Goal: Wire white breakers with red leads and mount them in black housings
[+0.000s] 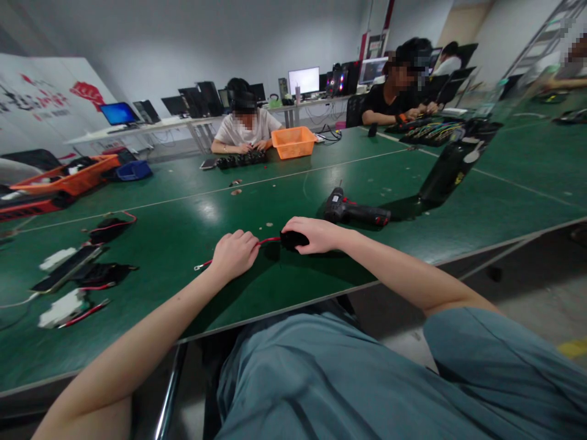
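Near the front edge of the green table, my left hand (235, 253) is closed round a red cable (269, 240). The cable's end, with a metal lug, sticks out to the left of that hand. Its other end runs right to a black part (293, 240), which my right hand (314, 235) grips from above, fingers wrapped over it. Part of the black piece is hidden under the fingers. Just behind my right hand, a black and red power drill (355, 211) lies on its side.
The green table (183, 214) bears a phone (66, 269), white parts (62, 308) and black parts with red cables at left. An orange basket (293, 143) and a blue bin (134, 170) stand farther back. A tall black object (447, 171) leans at right. People sit across.
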`<action>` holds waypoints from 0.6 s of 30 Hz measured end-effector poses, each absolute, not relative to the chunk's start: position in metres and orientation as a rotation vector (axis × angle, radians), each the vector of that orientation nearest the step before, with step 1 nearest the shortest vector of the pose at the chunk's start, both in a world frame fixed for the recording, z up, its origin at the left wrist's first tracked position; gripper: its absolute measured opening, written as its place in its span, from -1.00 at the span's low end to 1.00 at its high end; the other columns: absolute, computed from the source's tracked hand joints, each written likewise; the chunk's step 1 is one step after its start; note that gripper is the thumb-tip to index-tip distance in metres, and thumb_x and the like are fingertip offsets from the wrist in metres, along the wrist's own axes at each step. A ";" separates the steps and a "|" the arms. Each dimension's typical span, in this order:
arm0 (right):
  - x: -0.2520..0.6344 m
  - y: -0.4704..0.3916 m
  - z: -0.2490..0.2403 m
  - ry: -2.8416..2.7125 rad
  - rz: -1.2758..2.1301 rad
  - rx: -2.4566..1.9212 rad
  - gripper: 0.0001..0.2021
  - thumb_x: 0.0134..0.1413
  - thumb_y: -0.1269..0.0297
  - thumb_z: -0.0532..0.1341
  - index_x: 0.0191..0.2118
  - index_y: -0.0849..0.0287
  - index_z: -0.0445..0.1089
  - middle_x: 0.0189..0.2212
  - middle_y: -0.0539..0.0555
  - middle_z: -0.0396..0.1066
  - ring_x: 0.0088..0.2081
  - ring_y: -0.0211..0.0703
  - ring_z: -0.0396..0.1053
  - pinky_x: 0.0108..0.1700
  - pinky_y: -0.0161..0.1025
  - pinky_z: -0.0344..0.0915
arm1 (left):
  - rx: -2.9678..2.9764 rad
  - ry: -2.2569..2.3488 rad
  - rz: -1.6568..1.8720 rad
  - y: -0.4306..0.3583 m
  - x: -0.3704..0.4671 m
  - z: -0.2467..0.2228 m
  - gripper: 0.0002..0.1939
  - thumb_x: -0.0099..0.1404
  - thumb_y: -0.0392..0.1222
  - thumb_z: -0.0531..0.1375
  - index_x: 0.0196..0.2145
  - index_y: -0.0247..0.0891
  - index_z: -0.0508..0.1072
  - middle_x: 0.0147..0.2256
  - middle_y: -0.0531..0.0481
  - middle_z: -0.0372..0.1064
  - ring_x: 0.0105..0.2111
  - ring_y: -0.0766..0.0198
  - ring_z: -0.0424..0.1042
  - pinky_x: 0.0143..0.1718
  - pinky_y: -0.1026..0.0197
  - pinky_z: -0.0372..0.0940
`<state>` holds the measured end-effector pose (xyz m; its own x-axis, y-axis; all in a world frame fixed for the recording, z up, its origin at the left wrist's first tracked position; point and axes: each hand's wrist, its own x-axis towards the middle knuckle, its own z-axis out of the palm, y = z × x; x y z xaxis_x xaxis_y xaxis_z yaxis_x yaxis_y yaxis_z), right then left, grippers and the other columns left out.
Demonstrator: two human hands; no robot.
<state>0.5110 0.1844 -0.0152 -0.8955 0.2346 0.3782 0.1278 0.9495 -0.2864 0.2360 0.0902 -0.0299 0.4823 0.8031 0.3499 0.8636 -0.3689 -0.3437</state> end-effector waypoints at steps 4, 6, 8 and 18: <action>0.512 0.186 -0.016 -2.679 0.370 -0.272 -0.45 0.01 0.39 0.30 0.16 0.17 0.27 0.06 0.20 0.35 0.09 0.01 0.35 0.13 -0.08 0.32 | -2.245 -1.367 -0.172 0.089 0.236 -0.029 -0.67 0.46 -0.11 -0.02 -0.26 -0.26 0.50 -0.30 -0.15 0.45 -0.26 0.09 0.39 -0.35 0.08 0.17; 0.512 0.186 -0.017 -2.680 0.379 -0.281 -0.45 0.03 0.37 0.30 0.18 0.16 0.27 0.07 0.20 0.35 0.09 0.01 0.36 0.12 -0.09 0.32 | -2.240 -1.372 -0.170 0.089 0.236 -0.029 -0.67 0.46 -0.11 -0.02 -0.26 -0.25 0.50 -0.30 -0.15 0.45 -0.27 0.09 0.38 -0.36 0.08 0.17; 0.512 0.186 -0.017 -2.680 0.386 -0.291 -0.45 0.04 0.36 0.30 0.18 0.17 0.26 0.08 0.20 0.35 0.09 0.00 0.36 0.12 -0.09 0.32 | -2.241 -1.375 -0.163 0.089 0.237 -0.029 -0.67 0.46 -0.11 -0.02 -0.26 -0.25 0.50 -0.30 -0.15 0.45 -0.27 0.09 0.38 -0.37 0.09 0.16; 0.543 0.197 0.015 -2.605 0.284 -0.449 -0.60 0.22 0.14 0.23 0.11 0.18 0.36 0.08 0.24 0.36 0.13 0.03 0.32 0.19 -0.01 0.26 | -2.248 -1.357 -0.185 0.089 0.237 -0.029 -0.68 0.45 -0.13 -0.01 -0.24 -0.25 0.51 -0.31 -0.16 0.45 -0.27 0.09 0.38 -0.36 0.09 0.18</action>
<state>0.5427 0.1975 0.0154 -0.8319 0.3617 0.4209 0.2623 0.9246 -0.2761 0.2370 0.0894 -0.0292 0.4930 0.7902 0.3642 0.8589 -0.3752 -0.3486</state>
